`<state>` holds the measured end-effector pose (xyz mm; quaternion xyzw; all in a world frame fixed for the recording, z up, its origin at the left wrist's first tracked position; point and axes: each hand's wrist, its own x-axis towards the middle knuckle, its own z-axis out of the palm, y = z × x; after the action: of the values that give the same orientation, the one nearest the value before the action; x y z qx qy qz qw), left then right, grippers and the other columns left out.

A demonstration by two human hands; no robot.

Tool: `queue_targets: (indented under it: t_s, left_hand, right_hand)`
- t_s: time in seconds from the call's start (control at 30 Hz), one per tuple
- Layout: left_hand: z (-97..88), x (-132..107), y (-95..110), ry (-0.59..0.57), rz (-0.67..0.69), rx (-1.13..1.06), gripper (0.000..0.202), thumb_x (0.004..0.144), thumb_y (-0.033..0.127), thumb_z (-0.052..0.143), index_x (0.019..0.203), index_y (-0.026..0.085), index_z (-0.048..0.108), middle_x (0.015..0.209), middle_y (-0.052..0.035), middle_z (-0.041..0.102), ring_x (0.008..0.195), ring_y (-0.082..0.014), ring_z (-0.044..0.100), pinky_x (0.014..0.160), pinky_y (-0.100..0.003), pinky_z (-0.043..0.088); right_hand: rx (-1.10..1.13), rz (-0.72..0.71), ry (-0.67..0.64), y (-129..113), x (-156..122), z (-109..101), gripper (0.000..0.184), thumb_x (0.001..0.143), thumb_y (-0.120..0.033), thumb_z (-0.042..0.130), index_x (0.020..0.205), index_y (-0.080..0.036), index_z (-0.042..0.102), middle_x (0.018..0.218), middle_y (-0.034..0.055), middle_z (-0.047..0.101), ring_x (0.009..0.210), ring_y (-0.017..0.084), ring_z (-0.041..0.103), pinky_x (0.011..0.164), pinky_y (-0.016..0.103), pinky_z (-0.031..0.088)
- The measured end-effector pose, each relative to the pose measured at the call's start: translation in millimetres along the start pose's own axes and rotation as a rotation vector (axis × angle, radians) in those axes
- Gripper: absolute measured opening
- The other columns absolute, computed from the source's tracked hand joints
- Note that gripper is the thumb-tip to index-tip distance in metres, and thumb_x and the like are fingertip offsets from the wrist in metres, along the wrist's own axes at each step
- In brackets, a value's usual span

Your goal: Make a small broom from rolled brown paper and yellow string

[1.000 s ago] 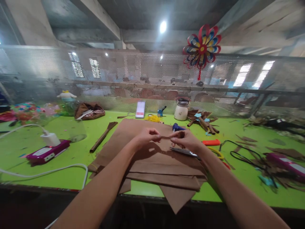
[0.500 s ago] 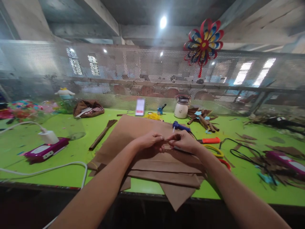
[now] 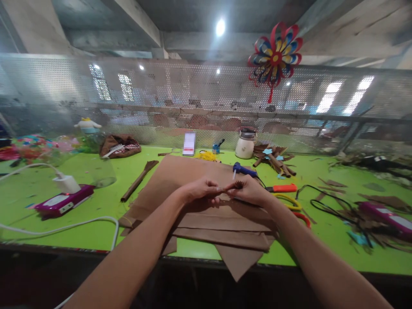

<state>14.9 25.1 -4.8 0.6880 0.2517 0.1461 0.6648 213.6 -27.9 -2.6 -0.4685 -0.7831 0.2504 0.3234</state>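
My left hand (image 3: pixel 204 189) and my right hand (image 3: pixel 249 190) meet over a stack of brown paper sheets (image 3: pixel 180 171). Thumbs and fingers of both are pinched on a small brown paper piece (image 3: pixel 232 186), whose end by the right hand looks notched or fringed. Most of that piece is hidden behind the fingers. Just beyond my right hand lies a blue glue gun (image 3: pixel 244 170), its nozzle over the paper. To the right of that hand are a tool with an orange handle (image 3: pixel 285 188) and scissors with yellow and red loops (image 3: pixel 291 201).
A rolled brown paper stick (image 3: pixel 138 182) lies left of the sheets. Farther left is a purple power strip (image 3: pixel 64 201) with a white plug and cable. Behind stand a phone (image 3: pixel 189 143), yellow string (image 3: pixel 207 156) and a white jar (image 3: pixel 245 145). Paper scraps and black cable (image 3: pixel 334 210) lie right.
The brown piece has turned slightly between the fingers, so its fringed end shows less plainly. Both hands stay almost in the same place, still pinching it.
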Motion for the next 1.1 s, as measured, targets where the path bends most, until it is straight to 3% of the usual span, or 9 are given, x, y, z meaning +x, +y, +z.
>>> queue_targets:
  t_s: [0.27,0.5,0.63,0.8,0.93,1.1]
  left_hand:
    - [-1.8,0.6,9.3,0.079,0.09,0.313,0.044,0.073,0.051,0.056,0.074,0.008,0.063,0.061,-0.0046,0.06,0.053,-0.0091,0.05,0.054,-0.022,0.038]
    - [2.4,-0.1,15.2,0.114,0.22,0.621,0.043,0.08,0.046,0.045,0.064,0.009,0.061,0.057,-0.002,0.056,0.051,-0.0088,0.046,0.053,-0.021,0.035]
    - [5.4,-1.4,18.3,0.143,0.23,0.684,0.038,0.079,0.042,0.046,0.064,0.01,0.06,0.056,-0.0006,0.055,0.053,-0.0092,0.046,0.053,-0.021,0.035]
    - [8.3,-2.8,18.7,0.151,0.181,0.631,0.035,0.079,0.041,0.046,0.069,0.011,0.061,0.059,-0.0023,0.058,0.054,-0.0104,0.051,0.054,-0.02,0.038]
    - [7.4,0.1,14.9,0.17,0.208,0.652,0.035,0.08,0.039,0.046,0.072,0.009,0.064,0.059,-0.0029,0.059,0.054,-0.0105,0.051,0.053,-0.02,0.037]
    - [5.9,4.0,12.1,0.214,0.254,0.74,0.036,0.08,0.037,0.046,0.083,0.008,0.067,0.063,-0.0034,0.061,0.057,-0.0106,0.05,0.055,-0.019,0.037]
  right_hand:
    - [0.192,0.099,-0.028,5.6,2.9,-8.3,0.032,0.068,-0.027,0.061,0.094,-0.011,0.066,0.068,0.0019,0.063,0.058,0.011,0.053,0.053,0.021,0.039]
    - [0.298,0.194,-0.044,8.3,2.0,-7.8,0.03,0.068,-0.043,0.063,0.07,-0.013,0.059,0.057,-0.0007,0.056,0.045,0.006,0.042,0.041,0.019,0.03]
    - [0.449,0.274,-0.015,10.1,1.3,-6.6,0.031,0.063,-0.041,0.068,0.07,-0.014,0.054,0.049,-0.0055,0.047,0.038,0.004,0.034,0.036,0.018,0.02]
    - [0.535,0.292,-0.005,13.3,1.4,-7.6,0.032,0.06,-0.039,0.071,0.069,-0.013,0.053,0.048,-0.0057,0.045,0.038,0.003,0.033,0.036,0.017,0.019]
    - [0.488,0.262,0.021,11.1,1.2,-7.3,0.03,0.062,-0.04,0.069,0.068,-0.013,0.055,0.047,-0.0055,0.045,0.039,0.004,0.035,0.036,0.018,0.021]
    - [0.218,0.152,-0.006,4.5,2.9,-5.9,0.033,0.069,-0.042,0.062,0.074,-0.01,0.063,0.055,0.0,0.056,0.045,0.006,0.042,0.042,0.019,0.03]
